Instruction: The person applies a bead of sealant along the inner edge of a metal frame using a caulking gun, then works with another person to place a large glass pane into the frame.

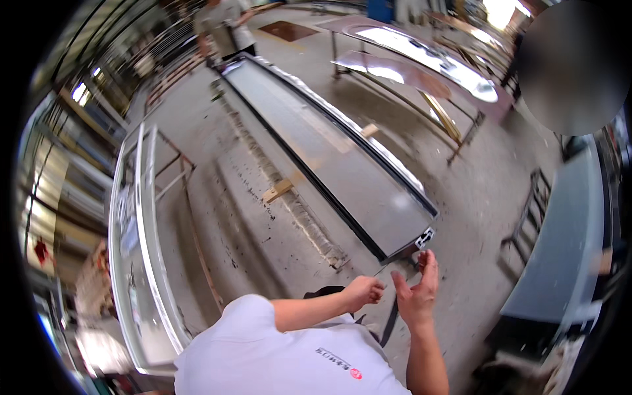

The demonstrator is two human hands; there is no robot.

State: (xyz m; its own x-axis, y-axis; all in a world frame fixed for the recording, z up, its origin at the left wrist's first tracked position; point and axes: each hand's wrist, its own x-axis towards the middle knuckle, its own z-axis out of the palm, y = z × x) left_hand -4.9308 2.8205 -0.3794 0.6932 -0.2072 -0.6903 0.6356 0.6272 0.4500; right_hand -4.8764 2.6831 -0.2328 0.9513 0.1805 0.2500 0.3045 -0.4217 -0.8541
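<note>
A long glass panel (pixel 329 151) in a dark frame stretches from just ahead of my hands toward the far left. My left hand (pixel 361 293) is off its near end, with the fingers curled together; a thin line shows near the fingertips, too fine to name. To its right, my right hand (pixel 417 296) is raised with thumb and fingers apart, and I see nothing held in it. Its fingertips are close to a black-and-white piece (pixel 424 238) at the panel's near right corner. Below and between the hands hangs a dark strip (pixel 390 326).
Wooden blocks (pixel 278 191) stick out beside the panel, next to a long wrapped bar (pixel 289 204). A white frame (pixel 141 243) stands at left, a glass sheet (pixel 553 243) at right. Tables with glossy sheets (pixel 388 69) are at far right; another person (pixel 224 29) stands at the far end.
</note>
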